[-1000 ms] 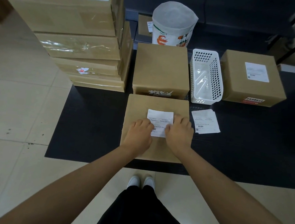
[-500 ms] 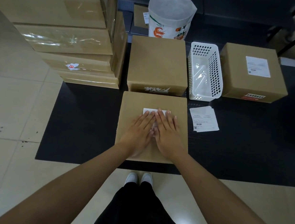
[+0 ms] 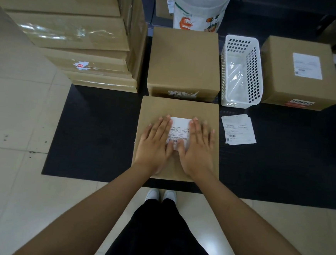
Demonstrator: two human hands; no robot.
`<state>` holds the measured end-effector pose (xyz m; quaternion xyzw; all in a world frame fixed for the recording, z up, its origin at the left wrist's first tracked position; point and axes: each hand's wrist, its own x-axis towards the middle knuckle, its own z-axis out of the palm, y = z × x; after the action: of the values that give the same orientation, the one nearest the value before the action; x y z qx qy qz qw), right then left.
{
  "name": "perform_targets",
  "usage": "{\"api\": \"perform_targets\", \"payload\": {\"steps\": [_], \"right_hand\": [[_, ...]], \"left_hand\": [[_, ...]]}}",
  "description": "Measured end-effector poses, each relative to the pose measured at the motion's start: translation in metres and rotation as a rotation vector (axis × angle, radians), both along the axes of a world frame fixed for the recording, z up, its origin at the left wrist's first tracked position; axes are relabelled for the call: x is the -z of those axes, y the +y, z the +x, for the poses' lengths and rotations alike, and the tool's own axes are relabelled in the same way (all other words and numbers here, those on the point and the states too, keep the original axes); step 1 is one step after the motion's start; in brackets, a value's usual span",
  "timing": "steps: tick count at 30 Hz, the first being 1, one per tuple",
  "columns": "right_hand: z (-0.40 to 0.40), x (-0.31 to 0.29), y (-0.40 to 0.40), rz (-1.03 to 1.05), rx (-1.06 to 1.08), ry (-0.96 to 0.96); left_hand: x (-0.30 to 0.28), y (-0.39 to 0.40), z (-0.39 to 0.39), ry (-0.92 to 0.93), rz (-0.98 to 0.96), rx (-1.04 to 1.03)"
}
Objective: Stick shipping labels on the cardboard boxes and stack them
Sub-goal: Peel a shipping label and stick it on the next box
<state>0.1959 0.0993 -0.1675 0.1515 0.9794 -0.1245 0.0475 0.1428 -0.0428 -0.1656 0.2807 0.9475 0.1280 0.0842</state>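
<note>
Head cam, looking straight down at the floor. There's a cardboard box (image 3: 179, 108) sitting on a black mat (image 3: 94, 133), right in front of the person's white shoes (image 3: 160, 195). A white shipping label (image 3: 180, 131) sits on the box top, and both hands are flat on it: left hand (image 3: 157, 142) covers the label's left edge, right hand (image 3: 198, 148) covers the right edge. Fingers are straight and spread a bit, pressing down, so no grip on anything, just palms and fingers laid flat. The thumbs nearly meet at the bottom of the label.

Just beside the box on the right, a small pile of loose labels (image 3: 238, 130) lies on the mat. Behind it stands another plain box (image 3: 184, 62), touching or close to it. To the right of that is a white plastic basket (image 3: 242, 70), then a box with a label already on (image 3: 302, 71). Back left is a stack of boxes (image 3: 76, 33), and a white printed bag (image 3: 200, 9) stands at the far end.
</note>
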Motion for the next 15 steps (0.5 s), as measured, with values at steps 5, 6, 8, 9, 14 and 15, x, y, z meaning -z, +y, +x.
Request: {"api": "perform_targets", "payload": {"steps": [5,6,8,9,14,15], "right_hand": [[0.001,-0.001,-0.004,0.053,0.106,-0.041],[0.002,-0.002,-0.004,0.052,0.141,-0.031],[0.003,-0.004,-0.003,0.049,0.150,0.005],[0.004,-0.006,-0.002,0.051,0.077,0.023],[-0.008,-0.006,0.012,0.016,-0.307,-0.006],[-0.009,-0.005,0.016,0.021,-0.310,-0.014]], "left_hand": [[0.002,0.005,0.003,0.017,-0.001,-0.182],[0.003,0.005,0.003,0.019,-0.017,-0.195],[0.002,0.003,0.001,0.040,-0.007,-0.178],[0.001,0.003,0.000,0.051,-0.007,-0.116],[-0.002,0.004,-0.014,0.057,-0.084,0.223],[-0.001,0.004,-0.018,0.044,-0.085,0.222]]}}
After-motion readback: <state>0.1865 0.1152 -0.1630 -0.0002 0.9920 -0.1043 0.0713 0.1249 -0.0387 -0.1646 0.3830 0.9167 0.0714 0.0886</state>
